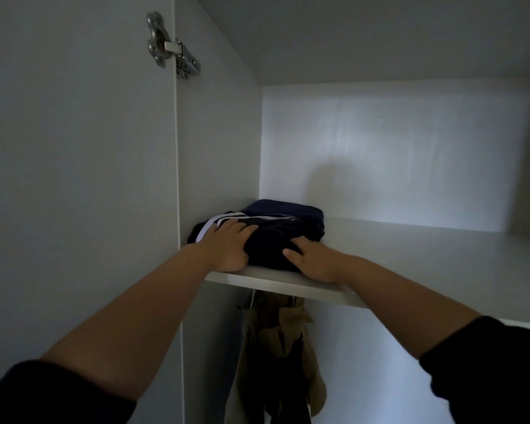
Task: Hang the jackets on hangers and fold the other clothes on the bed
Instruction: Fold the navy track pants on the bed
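Folded clothes (270, 243), likely soft and floppy, need both ends supported; your left hand (230, 244) presses flat, right hand (314, 260) grips the edge.

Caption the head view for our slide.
Left grip presses and right grip holds folded dark clothes on the wardrobe shelf; a tan jacket hangs below.

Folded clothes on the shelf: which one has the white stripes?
The top one, the black garment under the left hand and right hand; white stripes cross its left end. The navy piece beneath shows none.
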Available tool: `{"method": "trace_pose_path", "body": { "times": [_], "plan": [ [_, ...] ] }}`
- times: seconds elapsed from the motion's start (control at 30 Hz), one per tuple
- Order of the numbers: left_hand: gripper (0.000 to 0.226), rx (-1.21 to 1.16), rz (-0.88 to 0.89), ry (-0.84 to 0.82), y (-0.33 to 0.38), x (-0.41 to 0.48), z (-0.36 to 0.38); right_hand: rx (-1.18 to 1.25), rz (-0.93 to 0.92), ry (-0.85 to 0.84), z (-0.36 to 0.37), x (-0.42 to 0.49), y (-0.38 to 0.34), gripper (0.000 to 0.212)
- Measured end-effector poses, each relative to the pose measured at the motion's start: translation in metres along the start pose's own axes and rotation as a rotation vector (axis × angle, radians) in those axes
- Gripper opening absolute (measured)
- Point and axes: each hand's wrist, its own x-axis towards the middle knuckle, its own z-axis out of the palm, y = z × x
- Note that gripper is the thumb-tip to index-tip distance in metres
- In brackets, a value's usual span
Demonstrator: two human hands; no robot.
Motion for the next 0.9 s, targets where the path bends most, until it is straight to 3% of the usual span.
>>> {"method": "trace_pose_path", "body": {
  "times": [0.07, 0.17, 0.27, 0.57, 0.73, 0.9],
  "plan": [
    [0.060, -0.227, -0.018, 0.000, -0.003, 0.009, 0.001, 0.027, 0.010, -0.001, 0.011, 0.003, 0.003, 0.066],
    [0.045, -0.388, -0.155, 0.217, 0.007, 0.013, 0.018, 0.002, 0.030, -0.032, 0.015, 0.012, 0.007, 0.068],
    [0.043, -0.318, -0.240, 0.337, 0.019, 0.018, 0.035, -0.026, 0.051, -0.084, 0.012, 0.027, 0.011, 0.069],
    [0.047, -0.306, -0.314, 0.380, 0.036, 0.006, 0.032, -0.034, 0.047, -0.048, 0.019, 0.028, 0.020, 0.068],
    [0.057, -0.339, -0.243, 0.317, 0.070, -0.034, 0.023, 0.009, 0.070, 0.145, 0.014, -0.034, 0.008, 0.058],
    [0.056, -0.199, -0.044, 0.580, 0.093, -0.094, 0.005, -0.462, 0.154, 0.394, 0.022, -0.122, -0.008, 0.060]
  ]
}}
